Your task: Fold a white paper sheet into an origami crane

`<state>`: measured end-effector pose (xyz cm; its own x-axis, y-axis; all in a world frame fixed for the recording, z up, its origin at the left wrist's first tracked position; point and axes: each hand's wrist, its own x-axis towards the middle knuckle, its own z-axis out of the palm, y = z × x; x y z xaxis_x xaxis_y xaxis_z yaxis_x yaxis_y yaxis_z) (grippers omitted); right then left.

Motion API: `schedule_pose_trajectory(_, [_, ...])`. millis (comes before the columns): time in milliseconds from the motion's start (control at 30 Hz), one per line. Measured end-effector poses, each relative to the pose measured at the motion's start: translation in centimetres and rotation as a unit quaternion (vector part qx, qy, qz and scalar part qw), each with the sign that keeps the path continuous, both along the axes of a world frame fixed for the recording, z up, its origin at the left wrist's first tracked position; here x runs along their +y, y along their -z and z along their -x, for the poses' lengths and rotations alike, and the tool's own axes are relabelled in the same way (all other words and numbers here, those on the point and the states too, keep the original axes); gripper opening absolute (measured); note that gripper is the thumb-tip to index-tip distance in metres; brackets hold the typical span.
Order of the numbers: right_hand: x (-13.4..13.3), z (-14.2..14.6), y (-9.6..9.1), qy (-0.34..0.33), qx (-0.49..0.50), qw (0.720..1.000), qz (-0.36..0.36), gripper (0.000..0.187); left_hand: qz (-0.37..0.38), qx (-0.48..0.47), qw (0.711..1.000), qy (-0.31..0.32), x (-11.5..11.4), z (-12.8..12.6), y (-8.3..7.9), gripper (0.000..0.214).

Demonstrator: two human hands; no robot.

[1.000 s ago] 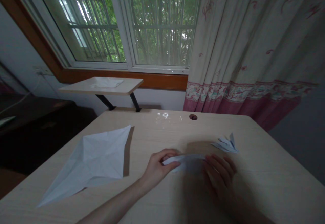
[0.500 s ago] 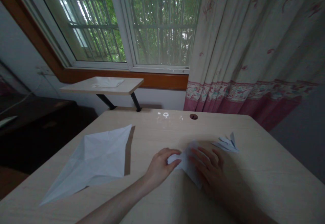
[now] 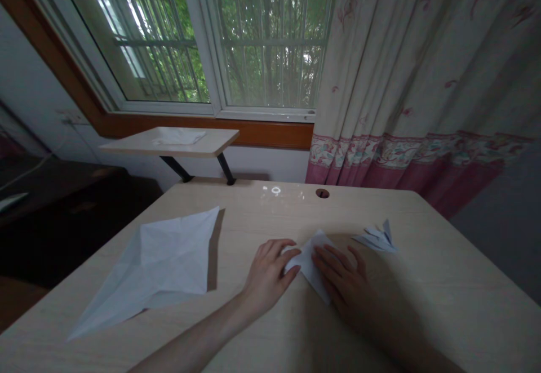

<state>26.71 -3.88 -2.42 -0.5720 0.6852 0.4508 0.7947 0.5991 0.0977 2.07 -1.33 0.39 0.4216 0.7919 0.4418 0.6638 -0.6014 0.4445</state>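
Observation:
A small white folded paper (image 3: 311, 260) lies on the light wooden table (image 3: 270, 328) between my hands. My left hand (image 3: 268, 271) pinches its left edge between thumb and fingers. My right hand (image 3: 344, 283) lies flat on the paper's right side, fingers stretched out and pressing it down. Part of the paper is hidden under my right hand.
A large creased white sheet (image 3: 156, 266) lies on the table's left half. A small folded paper figure (image 3: 378, 238) sits at the right, near a cable hole (image 3: 322, 193). A raised shelf (image 3: 173, 142) stands behind, under the window. A curtain (image 3: 422, 80) hangs at the right.
The paper went from a long flat strip to a narrower pointed shape. My right hand slid left onto it. My left hand kept its grip on the left edge.

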Motion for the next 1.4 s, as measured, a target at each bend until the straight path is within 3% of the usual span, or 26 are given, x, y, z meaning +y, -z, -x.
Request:
schedule_pose_trajectory(233, [0.3, -0.2, 0.8, 0.0, 0.005, 1.0, 0.022, 0.049, 0.026, 0.029, 0.999, -0.01, 0.0, -0.1, 0.2, 0.025])
schedule_pose_trajectory(500, [0.1, 0.1, -0.3, -0.009, 0.036, 0.998, 0.044, 0.048, -0.022, 0.039, 0.997, 0.055, -0.6, -0.4, -0.6, 0.021])
schedule_pose_trajectory(967, [-0.1, 0.1, -1.2, -0.007, 0.113, 0.991, 0.065, 0.035, -0.021, 0.098, 0.994, -0.051, -0.7, -0.5, 0.0, 0.024])
schedule_pose_trajectory(1233, [-0.2, -0.3, -1.9, -0.048, 0.155, 0.985, 0.062, 0.036, -0.004, 0.131, 0.99, -0.059, -0.5, -0.4, 0.1, 0.037])
schedule_pose_trajectory(1400, [-0.3, -0.4, -2.0, -0.091, 0.134, 0.982, 0.1, 0.04, 0.002, 0.14, 0.989, -0.053, -0.3, -0.2, 0.5, 0.038])
